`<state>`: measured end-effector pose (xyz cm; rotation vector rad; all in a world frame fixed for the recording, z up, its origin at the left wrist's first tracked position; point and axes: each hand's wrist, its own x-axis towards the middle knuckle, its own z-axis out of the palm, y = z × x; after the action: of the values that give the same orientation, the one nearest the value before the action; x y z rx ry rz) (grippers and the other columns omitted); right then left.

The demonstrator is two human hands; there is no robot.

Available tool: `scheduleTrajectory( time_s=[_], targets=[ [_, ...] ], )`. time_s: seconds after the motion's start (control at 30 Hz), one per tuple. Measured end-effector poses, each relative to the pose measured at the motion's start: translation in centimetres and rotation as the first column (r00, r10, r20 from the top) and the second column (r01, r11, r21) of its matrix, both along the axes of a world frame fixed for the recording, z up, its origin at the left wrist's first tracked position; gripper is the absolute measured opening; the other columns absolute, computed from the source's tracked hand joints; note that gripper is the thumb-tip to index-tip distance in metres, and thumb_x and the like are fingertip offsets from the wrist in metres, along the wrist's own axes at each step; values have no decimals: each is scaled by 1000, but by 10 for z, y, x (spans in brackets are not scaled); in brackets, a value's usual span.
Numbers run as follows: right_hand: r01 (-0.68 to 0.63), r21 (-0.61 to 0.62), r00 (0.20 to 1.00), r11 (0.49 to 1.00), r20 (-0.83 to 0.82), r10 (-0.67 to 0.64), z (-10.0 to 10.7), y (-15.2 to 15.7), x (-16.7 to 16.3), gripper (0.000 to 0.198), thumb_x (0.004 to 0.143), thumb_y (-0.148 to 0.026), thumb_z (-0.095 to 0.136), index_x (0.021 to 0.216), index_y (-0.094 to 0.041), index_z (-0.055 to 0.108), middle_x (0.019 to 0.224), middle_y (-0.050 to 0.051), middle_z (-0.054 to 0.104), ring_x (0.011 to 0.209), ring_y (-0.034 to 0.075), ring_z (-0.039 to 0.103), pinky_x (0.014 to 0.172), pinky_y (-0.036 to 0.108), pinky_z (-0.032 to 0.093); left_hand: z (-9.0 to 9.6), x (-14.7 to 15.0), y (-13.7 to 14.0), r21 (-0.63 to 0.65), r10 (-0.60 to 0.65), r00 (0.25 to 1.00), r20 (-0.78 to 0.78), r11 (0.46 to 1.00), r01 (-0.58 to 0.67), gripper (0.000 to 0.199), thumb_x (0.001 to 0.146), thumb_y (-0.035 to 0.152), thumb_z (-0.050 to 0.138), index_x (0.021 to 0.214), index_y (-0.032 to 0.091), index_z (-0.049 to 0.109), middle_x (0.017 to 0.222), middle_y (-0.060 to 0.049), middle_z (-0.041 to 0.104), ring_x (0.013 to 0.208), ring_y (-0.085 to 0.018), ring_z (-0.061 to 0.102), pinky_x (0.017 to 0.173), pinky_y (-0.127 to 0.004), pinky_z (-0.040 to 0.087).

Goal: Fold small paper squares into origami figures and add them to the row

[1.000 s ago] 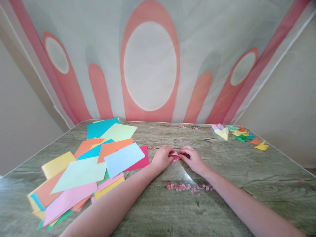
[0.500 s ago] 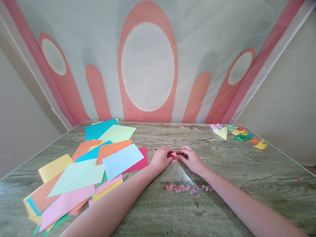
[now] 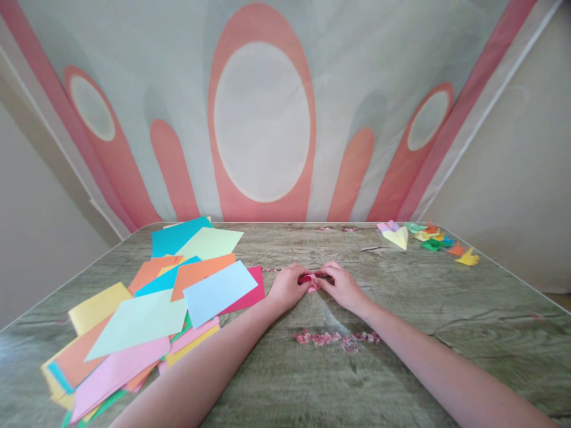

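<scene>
A small piece of folded pink paper (image 3: 313, 283) is pinched between my two hands, low over the middle of the table. My left hand (image 3: 289, 288) has its fingers closed on the paper's left side. From the right, my right hand (image 3: 342, 286) grips the other side between thumb and fingers. The fingertips cover much of the paper, so its exact folded shape cannot be made out.
Loose coloured paper sheets (image 3: 138, 324) lie in an overlapping heap on the left of the wood-patterned table (image 3: 401, 380). At the back right are a pale yellow paper plane (image 3: 397, 237) and several small folded paper figures (image 3: 435, 244). A printed cloth (image 3: 263, 119) hangs behind the table.
The pink paper has turned slightly between my fingers, and less of it sticks out towards me. My hands stay in nearly the same place; the whole view has shifted a little.
</scene>
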<state>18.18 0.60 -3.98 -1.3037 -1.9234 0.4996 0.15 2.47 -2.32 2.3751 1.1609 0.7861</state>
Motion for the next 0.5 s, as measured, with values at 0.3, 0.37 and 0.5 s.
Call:
scheduleTrajectory(
  time_s=[0.3, 0.37, 0.5],
  targets=[
    [6, 29, 1000, 1000, 6, -6, 1, 0, -1, 20, 83, -34, 55, 91, -20, 68, 84, 5, 57, 78, 16, 56, 73, 29, 45, 7, 0, -2, -1, -42, 998, -35, 999, 42, 18, 78, 27, 53, 86, 20, 68, 71, -1, 58, 69, -13, 52, 63, -22, 39],
    [4, 26, 1000, 1000, 7, -4, 0, 0, -1, 20, 83, -32, 55, 91, -20, 68, 84, 5, 57, 78, 16, 56, 73, 29, 45, 10, 0, -4, -7, -48, 998, -31, 999, 48, 19, 79, 29, 53, 86, 20, 68, 71, -1, 58, 69, -13, 52, 64, -22, 40],
    [0, 31, 1000, 1000, -1, 0, -1, 1, 0, 17, 82, -29, 56, 91, -20, 68, 85, 5, 57, 79, 16, 56, 73, 30, 45, 12, 1, -6, -40, -17, 1000, -7, 999, 17, 26, 80, 38, 53, 94, 22, 68, 77, -2, 61, 72, -14, 54, 67, -23, 42]
  ],
)
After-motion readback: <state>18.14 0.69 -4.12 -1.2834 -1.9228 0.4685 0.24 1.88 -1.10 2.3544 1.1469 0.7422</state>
